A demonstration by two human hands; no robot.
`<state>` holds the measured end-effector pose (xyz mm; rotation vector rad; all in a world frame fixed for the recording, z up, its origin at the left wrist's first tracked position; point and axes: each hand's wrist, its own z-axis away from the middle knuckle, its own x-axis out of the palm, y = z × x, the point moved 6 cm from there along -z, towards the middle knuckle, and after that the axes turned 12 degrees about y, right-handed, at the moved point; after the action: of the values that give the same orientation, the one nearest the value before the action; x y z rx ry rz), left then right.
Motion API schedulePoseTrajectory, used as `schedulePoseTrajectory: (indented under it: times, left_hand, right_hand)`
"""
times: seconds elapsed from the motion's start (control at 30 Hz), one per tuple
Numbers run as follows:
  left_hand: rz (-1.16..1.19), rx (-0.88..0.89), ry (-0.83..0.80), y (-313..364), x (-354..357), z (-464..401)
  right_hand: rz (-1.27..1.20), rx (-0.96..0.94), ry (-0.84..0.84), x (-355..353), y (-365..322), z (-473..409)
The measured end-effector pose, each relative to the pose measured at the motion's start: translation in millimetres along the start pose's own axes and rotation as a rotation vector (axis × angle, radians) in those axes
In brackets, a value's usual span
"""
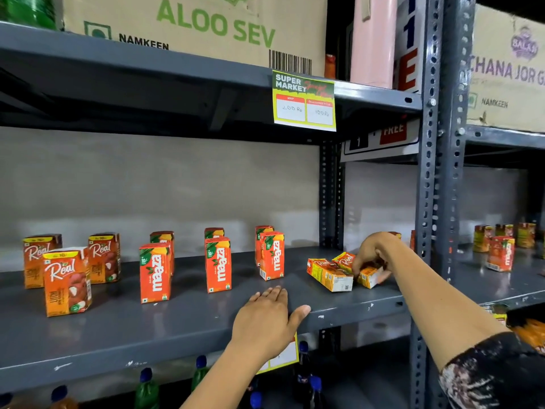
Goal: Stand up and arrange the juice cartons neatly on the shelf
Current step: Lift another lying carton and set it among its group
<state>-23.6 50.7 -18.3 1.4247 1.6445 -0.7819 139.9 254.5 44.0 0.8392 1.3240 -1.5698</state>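
Right hand [372, 252] grips Real carton [368, 276].

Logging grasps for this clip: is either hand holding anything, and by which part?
The right hand grips a lying Real carton from above, fingers curled around its upper end. The left hand rests flat on the shelf edge, holding nothing.

The brown cardboard box [191, 25] on the top shelf reads "ALOO SEV" and "NAMKEEN". The yellow-green paper price tag [304, 101] says "SUPER MARKET", "MRP". Upright orange juice cartons [67, 281] read "Real"; red-orange juice cartons [217, 264] read "maaza". The right-hand brown cardboard box [507, 72] shows "CHANA JOR".
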Motion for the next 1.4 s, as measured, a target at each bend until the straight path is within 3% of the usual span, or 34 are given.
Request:
schedulePoseTrajectory:
  times: [0.1, 0.23, 0.47, 0.67, 1.07, 1.2, 1.4]
  left_hand:
    - [0.026, 0.011, -0.037, -2, 0, -1]
    - [0.067, 0.040, -0.097, -15, -3, -1]
    - [0.043, 0.058, -0.061, -43, -14, 19]
    - [0.008, 0.036, -0.074, -56, -21, 28]
    - [-0.047, 0.010, -0.113, -83, -26, 39]
    - [-0.031, 0.023, -0.091, -87, -19, 36]
    - [-0.018, 0.033, -0.074, -88, -16, 34]
  right_hand:
    - [-0.010, -0.041, 0.018, 5, -2, -2]
    - [-0.295, -0.047, 0.028, 9, 10, 0]
    - [-1.248, -0.264, 0.181, -17, 8, 29]
    - [-1.717, -0.421, -0.226, 10, -49, 106]
    - [-1.747, -0.759, -0.523, 57, -123, 247]
    - [-1.712, -0.860, -0.555, 64, -130, 279]
    - [-1.680, -0.862, -0.555, 70, -136, 283]
